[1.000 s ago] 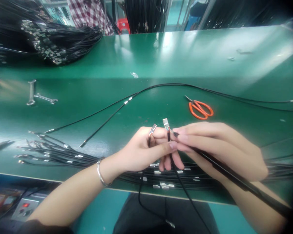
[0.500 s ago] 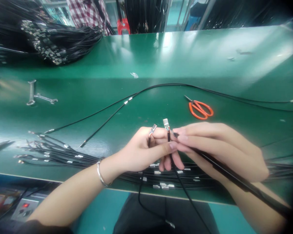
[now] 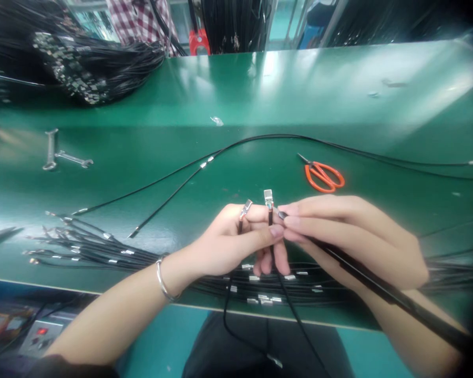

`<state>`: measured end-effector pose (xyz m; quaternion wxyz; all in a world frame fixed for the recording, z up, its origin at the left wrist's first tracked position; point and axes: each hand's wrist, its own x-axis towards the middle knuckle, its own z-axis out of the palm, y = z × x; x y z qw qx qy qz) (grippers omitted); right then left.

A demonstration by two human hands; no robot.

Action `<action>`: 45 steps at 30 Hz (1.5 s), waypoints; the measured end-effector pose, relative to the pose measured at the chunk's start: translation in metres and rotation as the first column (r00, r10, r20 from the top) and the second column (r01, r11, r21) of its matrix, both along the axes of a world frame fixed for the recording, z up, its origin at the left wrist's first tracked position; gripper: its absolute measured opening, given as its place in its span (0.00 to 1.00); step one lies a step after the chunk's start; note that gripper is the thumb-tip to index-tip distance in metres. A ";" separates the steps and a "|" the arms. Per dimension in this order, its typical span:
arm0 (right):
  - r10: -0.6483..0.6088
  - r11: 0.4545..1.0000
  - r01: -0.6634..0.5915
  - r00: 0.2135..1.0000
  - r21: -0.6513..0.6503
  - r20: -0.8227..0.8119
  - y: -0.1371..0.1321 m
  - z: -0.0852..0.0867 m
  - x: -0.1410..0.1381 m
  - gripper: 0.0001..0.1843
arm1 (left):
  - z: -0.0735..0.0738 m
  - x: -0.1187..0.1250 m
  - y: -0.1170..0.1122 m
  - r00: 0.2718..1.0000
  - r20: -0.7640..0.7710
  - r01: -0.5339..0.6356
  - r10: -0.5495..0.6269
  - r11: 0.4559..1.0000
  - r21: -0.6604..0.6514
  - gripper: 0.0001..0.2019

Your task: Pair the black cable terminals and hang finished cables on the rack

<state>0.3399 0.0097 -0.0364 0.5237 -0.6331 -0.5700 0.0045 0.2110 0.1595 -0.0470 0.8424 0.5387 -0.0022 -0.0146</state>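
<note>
My left hand is closed around two thin black wires, whose metal terminals stick up above the fingers. My right hand pinches a black sleeve tube that runs down to the lower right, its tip held against the wire at my left thumb. Both hands meet over the front part of the green bench, above a bundle of black wires with metal terminals lying along the front edge.
Orange scissors lie just beyond my hands. Two wrenches rest at the left. Long loose black cables cross the bench. A big heap of black wires sits at the back left, and a person in a checked shirt stands behind.
Both hands have shifted slightly up and to the left, with the right terminal a little higher. Otherwise nothing has moved.
</note>
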 end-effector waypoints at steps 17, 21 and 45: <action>-0.094 0.995 0.090 0.993 -0.051 -0.070 0.005 0.003 0.001 0.08 | -0.003 0.001 -0.001 0.981 0.149 -0.145 0.124 0.980 0.138 0.19; -0.076 0.996 0.069 0.991 -0.063 -0.107 0.006 0.000 0.002 0.09 | -0.003 0.001 0.000 0.982 0.134 -0.154 0.136 0.978 0.139 0.19; -0.023 0.994 -0.021 0.923 0.109 0.384 0.003 0.004 0.008 0.21 | -0.002 0.002 0.000 0.971 0.152 -0.210 0.186 0.964 0.163 0.18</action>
